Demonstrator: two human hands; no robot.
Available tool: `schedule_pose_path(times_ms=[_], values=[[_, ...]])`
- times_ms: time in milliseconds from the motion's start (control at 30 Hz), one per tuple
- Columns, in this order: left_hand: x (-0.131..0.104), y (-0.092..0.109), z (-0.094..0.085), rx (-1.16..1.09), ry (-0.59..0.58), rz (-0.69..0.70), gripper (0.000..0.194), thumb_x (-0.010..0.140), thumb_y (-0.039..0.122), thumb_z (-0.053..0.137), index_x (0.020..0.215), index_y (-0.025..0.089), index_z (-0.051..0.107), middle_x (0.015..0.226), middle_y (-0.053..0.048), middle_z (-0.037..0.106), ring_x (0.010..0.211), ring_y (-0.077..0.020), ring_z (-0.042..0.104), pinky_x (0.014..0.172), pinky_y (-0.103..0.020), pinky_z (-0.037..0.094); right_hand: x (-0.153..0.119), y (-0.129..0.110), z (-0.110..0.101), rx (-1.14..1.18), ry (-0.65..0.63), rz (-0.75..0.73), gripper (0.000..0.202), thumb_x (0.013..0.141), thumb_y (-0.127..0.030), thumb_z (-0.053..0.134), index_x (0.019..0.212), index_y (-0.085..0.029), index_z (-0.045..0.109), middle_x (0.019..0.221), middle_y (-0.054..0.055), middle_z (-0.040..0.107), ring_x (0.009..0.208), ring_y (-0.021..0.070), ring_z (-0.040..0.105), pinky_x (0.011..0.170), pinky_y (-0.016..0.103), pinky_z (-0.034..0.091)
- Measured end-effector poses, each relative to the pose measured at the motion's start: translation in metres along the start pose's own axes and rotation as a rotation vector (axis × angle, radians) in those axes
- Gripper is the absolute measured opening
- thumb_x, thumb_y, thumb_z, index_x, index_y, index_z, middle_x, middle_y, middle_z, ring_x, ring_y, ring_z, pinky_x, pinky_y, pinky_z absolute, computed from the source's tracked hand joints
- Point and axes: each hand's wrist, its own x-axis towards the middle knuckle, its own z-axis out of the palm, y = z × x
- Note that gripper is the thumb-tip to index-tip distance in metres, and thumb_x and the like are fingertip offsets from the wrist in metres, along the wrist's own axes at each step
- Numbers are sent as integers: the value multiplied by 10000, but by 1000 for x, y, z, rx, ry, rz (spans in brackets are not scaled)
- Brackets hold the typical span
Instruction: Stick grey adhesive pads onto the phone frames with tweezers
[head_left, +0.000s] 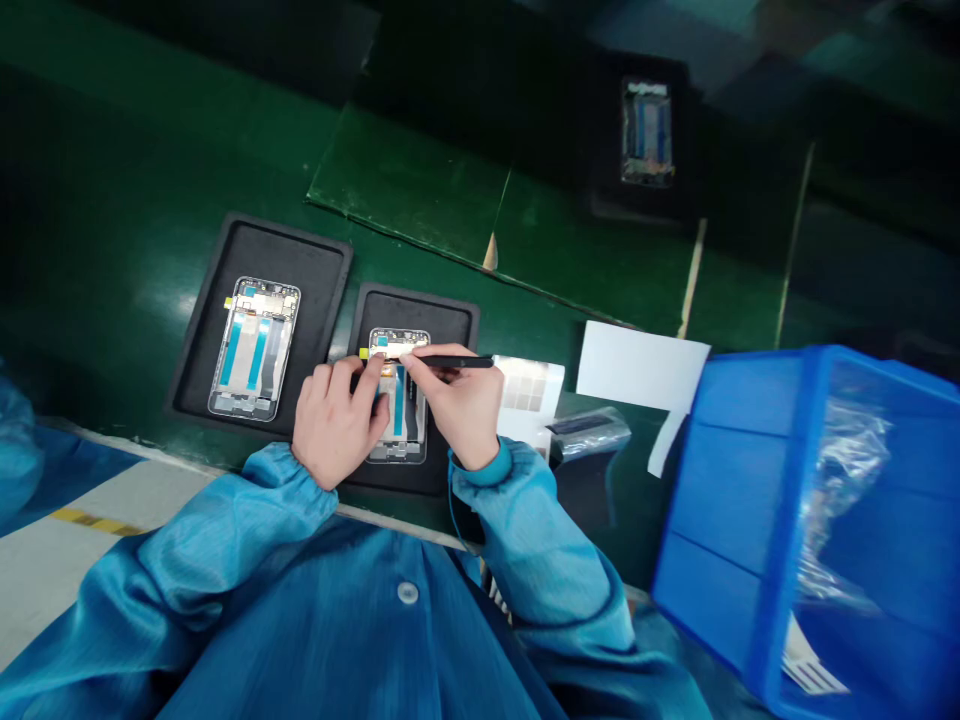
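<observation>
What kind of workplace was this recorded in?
Probably an electronics assembly or repair line: opened phone bodies in black trays, a green work surface, and a blue plastic bin.

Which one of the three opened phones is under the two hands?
The middle phone: left hand and right hand partly cover it. No hand is on the left phone or the far phone.

- The left hand [335, 420] pressed its fingers on the opened phone [399, 400] in the near tray [454, 312].
- The right hand [466, 405] held a black tool [461, 362] over the phone's upper part.
- Another tray [300, 262] (also black) lay on the green bench [97, 250], left of them.
</observation>
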Motion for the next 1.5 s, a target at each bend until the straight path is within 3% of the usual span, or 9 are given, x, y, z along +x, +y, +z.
schedule_pose_path(times_ms=[167, 267, 400, 567, 667, 800, 967, 1167, 1500], values=[[-2, 3, 2, 90, -16, 41, 450, 976, 340, 454, 1400, 235, 561, 1158, -125, 635, 924, -285, 524, 707, -409, 364, 0, -3, -2, 29, 12, 9, 171, 775, -353, 798, 842, -201, 758, 847, 37, 781, 731, 187, 736, 692, 295, 607], [-1, 6, 0, 149, -34, 87, 464, 986, 314, 438, 1428, 204, 527, 1164, -136, 640, 911, -283, 539, 684, -417, 360, -5, -8, -13, 91, 128, 7, 164, 776, -329, 800, 868, -200, 761, 866, 36, 778, 764, 189, 740, 717, 305, 617], [8, -1, -17, 118, -41, 143, 434, 967, 305, 479, 1366, 160, 568, 1130, -143, 647, 911, -286, 561, 687, -417, 391, -28, -9, -45, 85, 334, -4, 179, 744, -316, 834, 856, -196, 762, 844, 43, 771, 765, 204, 736, 716, 339, 621], [14, -19, -52, -105, 260, -104, 360, 949, 282, 512, 1267, 136, 595, 1039, -114, 634, 969, -255, 585, 839, -394, 478, -72, 22, -98, 88, 539, 54, 197, 699, -264, 873, 840, -174, 770, 799, 46, 761, 703, 199, 720, 668, 334, 599], [10, -5, -56, -190, 204, -2, 268, 944, 247, 525, 1168, 162, 644, 972, -80, 651, 921, -236, 603, 832, -381, 494, -95, 47, -123, 122, 607, 101, 219, 676, -242, 884, 848, -174, 768, 795, 40, 762, 684, 192, 719, 685, 342, 603], [5, 46, -36, -205, 5, 367, 232, 943, 220, 548, 1134, 161, 667, 1079, -85, 682, 972, -251, 619, 822, -395, 502, -118, 63, -143, 86, 461, 120, 188, 704, -252, 866, 852, -198, 762, 835, 47, 776, 725, 204, 740, 657, 323, 610], [8, 99, -7, -139, -185, 701, 292, 964, 143, 497, 1215, 130, 645, 1330, -95, 628, 1274, -281, 539, 1064, -439, 433, -133, 63, -144, 36, 192, 10, 124, 766, -224, 823, 875, -241, 764, 897, 43, 780, 832, 222, 747, 802, 376, 621], [8, 109, 5, 10, -342, 667, 381, 971, 151, 473, 1336, 137, 580, 1456, -120, 535, 1369, -313, 471, 1160, -517, 352, -133, 64, -139, 70, 139, -81, 107, 797, -206, 800, 890, -250, 769, 891, 50, 781, 846, 232, 742, 799, 385, 623], [7, 109, 1, 21, -394, 661, 425, 953, 217, 568, 1373, 156, 556, 1497, -118, 500, 1399, -317, 447, 1185, -538, 331, -130, 72, -137, 81, 50, -156, 136, 807, -191, 792, 924, -258, 785, 915, 40, 794, 863, 230, 747, 826, 386, 618]])
